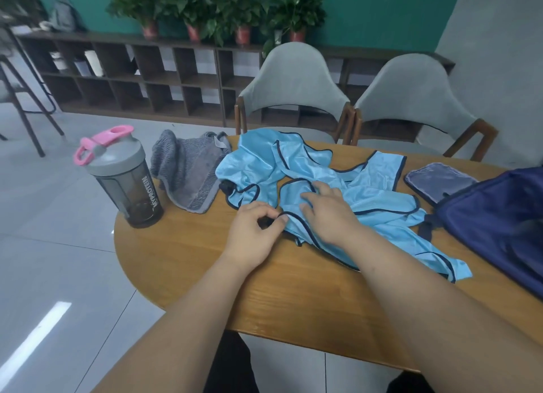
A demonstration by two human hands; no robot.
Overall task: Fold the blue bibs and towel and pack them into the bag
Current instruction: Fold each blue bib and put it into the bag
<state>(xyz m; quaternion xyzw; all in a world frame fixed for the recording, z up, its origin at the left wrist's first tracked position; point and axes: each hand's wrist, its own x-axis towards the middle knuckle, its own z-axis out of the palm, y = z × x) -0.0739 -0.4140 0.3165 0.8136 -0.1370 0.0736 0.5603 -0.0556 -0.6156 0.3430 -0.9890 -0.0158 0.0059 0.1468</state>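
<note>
Light blue bibs (367, 187) with dark navy trim lie crumpled in a heap across the middle of the wooden table (293, 298). My left hand (252, 231) pinches a navy edge of the nearest bib between thumb and fingers. My right hand (326, 213) lies on the blue fabric just to the right, fingers spread and a little bent. A grey towel (188, 172) sits bunched at the table's far left edge. The dark blue bag (493, 219) rests at the right edge, partly out of view.
A grey shaker bottle (123, 178) with a pink lid stands at the table's left edge. A small purple pouch (437, 181) lies beside the bag. Two grey chairs (293, 93) stand behind the table, and a low shelf with potted plants lines the far wall.
</note>
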